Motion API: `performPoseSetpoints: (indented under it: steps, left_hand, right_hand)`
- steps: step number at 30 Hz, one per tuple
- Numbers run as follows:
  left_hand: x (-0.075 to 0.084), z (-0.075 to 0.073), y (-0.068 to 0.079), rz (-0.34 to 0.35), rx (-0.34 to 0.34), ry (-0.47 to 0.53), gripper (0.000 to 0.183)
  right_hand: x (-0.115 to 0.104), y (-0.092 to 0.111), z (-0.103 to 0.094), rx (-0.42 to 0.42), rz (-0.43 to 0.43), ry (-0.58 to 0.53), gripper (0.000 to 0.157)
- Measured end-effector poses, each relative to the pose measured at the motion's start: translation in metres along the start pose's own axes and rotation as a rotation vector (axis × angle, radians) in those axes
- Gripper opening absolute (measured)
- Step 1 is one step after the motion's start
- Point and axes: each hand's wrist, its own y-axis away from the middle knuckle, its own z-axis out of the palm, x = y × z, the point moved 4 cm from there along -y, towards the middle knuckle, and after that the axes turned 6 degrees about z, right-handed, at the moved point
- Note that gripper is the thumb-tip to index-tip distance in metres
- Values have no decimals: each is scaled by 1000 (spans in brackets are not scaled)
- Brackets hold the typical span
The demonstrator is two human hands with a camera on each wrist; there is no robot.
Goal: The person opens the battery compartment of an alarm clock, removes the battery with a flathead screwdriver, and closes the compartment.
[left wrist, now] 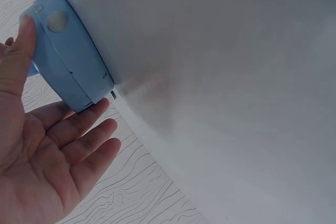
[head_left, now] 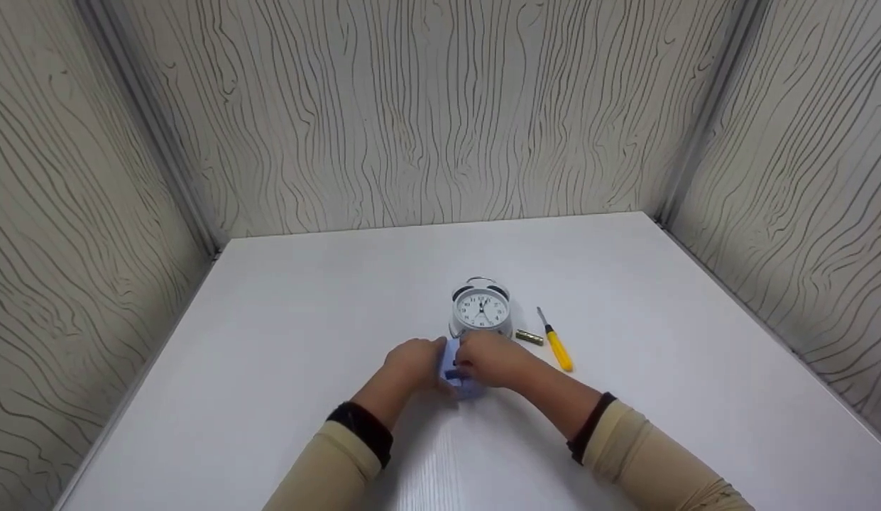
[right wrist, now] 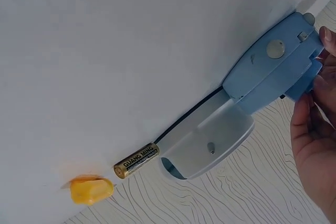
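A white desk (head_left: 270, 355) forms the work surface. Both sleeved forearms (head_left: 326, 468) converge forward. The left hand (head_left: 413, 362) grips the blue device (left wrist: 68, 51) between thumb and fingers, its other fingers spread; the right hand (head_left: 497, 360), fingers curled, pinches its projecting part (right wrist: 304, 81). To the right lie the screwdriver (head_left: 559, 353) and battery (head_left: 529, 338); the alarm clock (head_left: 481, 312) stands just behind the device.

Over my feed I log a blue device (left wrist: 73, 51); white clock (head_left: 481, 310); gold battery (right wrist: 136, 160), lettered black; yellow-handled screwdriver (head_left: 559, 351); white tabletop (head_left: 326, 298); pale walls (head_left: 412, 113) patterned with dark wood-grain lines; beige sleeves (head_left: 326, 465), black cuffs (head_left: 362, 429).
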Motion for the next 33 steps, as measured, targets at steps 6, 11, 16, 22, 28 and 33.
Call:
performPoseSetpoints:
  steps: [6, 11, 16, 22, 28, 33]
  left_hand:
    - [0, 0, 1, 3, -3, 1, 95]
    - [0, -1, 1, 27, 14, -27, 94]
    - [0, -1, 2, 55, 54, -43, 92]
    - [-1, 1, 2, 55, 60, -2, 92]
    - [-2, 3, 0, 19, 33, 24, 91]
    - [-3, 2, -1, 18, 24, 29, 90]
  right_hand:
    - [1, 2, 8, 24, -29, 27, 8]
    - [1, 4, 9, 50, -62, 20, 8]
    - [6, 4, 3, 53, -71, -31, 7]
    - [22, 2, -13, 114, 69, -133, 7]
    - [24, 2, -14, 82, 135, -187, 7]
    - [14, 1, -5, 62, 71, -140, 4]
